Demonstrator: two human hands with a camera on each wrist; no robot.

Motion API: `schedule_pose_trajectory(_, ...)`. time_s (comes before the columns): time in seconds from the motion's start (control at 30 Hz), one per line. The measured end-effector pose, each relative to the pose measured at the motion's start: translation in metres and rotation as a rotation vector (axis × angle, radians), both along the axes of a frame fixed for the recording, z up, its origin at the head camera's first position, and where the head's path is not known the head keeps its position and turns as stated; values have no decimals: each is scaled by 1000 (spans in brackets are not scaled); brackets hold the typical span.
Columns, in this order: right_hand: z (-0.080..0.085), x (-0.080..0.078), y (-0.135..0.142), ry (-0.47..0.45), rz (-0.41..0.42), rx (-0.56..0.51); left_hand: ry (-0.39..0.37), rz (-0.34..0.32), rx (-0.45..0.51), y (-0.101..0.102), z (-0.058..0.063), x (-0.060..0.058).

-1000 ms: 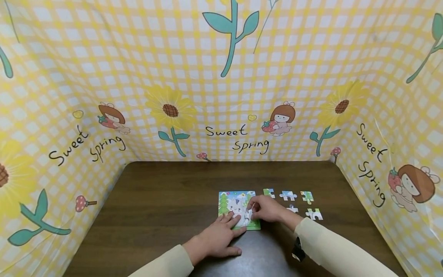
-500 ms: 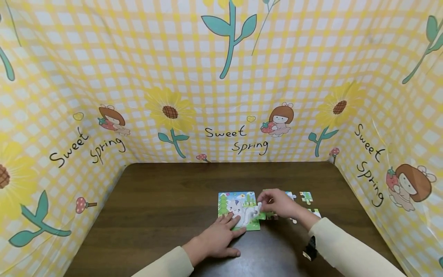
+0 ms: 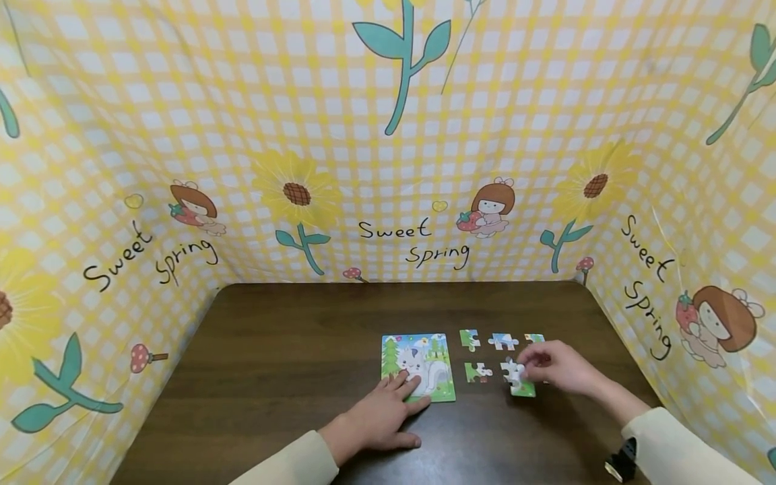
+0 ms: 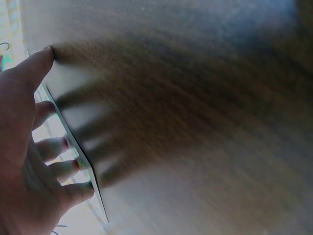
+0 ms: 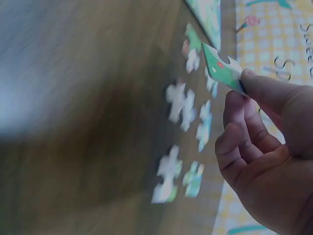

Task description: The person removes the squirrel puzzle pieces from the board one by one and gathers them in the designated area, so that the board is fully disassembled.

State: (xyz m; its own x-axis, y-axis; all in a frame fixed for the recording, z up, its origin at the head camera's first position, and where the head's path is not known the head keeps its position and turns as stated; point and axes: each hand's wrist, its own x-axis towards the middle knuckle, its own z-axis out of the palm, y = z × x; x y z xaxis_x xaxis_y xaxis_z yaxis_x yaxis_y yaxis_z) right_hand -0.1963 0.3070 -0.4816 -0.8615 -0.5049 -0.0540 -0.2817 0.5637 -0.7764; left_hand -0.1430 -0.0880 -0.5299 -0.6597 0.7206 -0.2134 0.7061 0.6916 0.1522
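Observation:
A square picture card (image 3: pixel 439 377) with a white cartoon animal, trees and grass lies flat on the table. My left hand (image 3: pixel 382 414) rests on its lower part with spread fingers, the thumb on the table beside it. To the right, my right hand (image 3: pixel 560 367) pinches a jigsaw puzzle piece (image 3: pixel 523 388) between thumb and index finger. This green and white piece (image 5: pixel 222 69) has small flowers and is held tilted above the table in the right wrist view. It overlaps another puzzle piece (image 3: pixel 507 369) in the head view.
Several loose puzzle pieces lie in two rows right of the card, among them a green corner piece (image 3: pixel 469 339), a blue-white piece (image 3: pixel 503 341) and a green-brown piece (image 3: pixel 477 372). The dark wooden table (image 3: pixel 291 337) is enclosed by a yellow checked cloth (image 3: pixel 388 168).
My right hand has moved from the card's right side to the right, over the loose pieces, carrying the pinched puzzle piece. My left hand has stayed on the card.

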Motion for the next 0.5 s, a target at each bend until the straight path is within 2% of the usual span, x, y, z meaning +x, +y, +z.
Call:
schedule_pose_trajectory(0.2, -12, 18, 31, -58, 9, -13, 10, -9, 1, 1, -1, -1)
schedule_pose_trajectory(0.5, -26, 31, 55, -70, -28, 22, 17, -5, 17, -1, -4, -1)
